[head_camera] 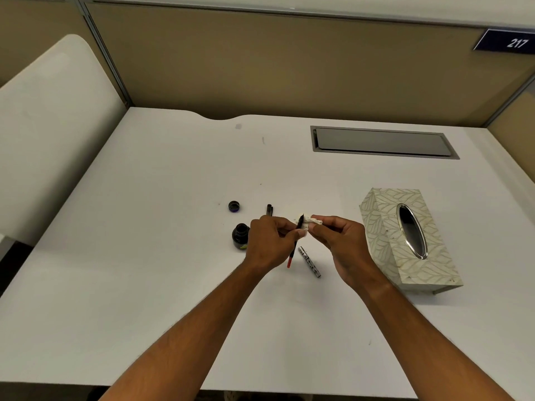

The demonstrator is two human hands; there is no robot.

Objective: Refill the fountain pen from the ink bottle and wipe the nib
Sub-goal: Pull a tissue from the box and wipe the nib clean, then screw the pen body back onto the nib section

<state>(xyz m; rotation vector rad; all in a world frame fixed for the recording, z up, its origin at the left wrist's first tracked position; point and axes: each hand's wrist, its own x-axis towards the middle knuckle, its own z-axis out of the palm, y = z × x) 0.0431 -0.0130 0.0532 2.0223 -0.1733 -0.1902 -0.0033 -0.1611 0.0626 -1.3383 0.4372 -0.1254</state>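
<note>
My left hand (270, 243) pinches the fountain pen's inner section (296, 241), nib pointing up, its red converter end hanging below the fingers. My right hand (341, 241) presses a small crumpled white tissue (314, 222) against the nib. The open ink bottle (240, 236) stands just left of my left hand, partly hidden by it. Its round cap (234, 206) lies behind it on the desk. The black pen cap (269, 210) lies beyond my left hand. The patterned pen barrel (309, 261) rests on the desk between my wrists.
A leaf-patterned tissue box (411, 238) with an oval metal slot stands to the right of my right hand. A grey cable hatch (382, 142) is set into the white desk (144, 256) at the back right. Beige partition walls enclose the desk.
</note>
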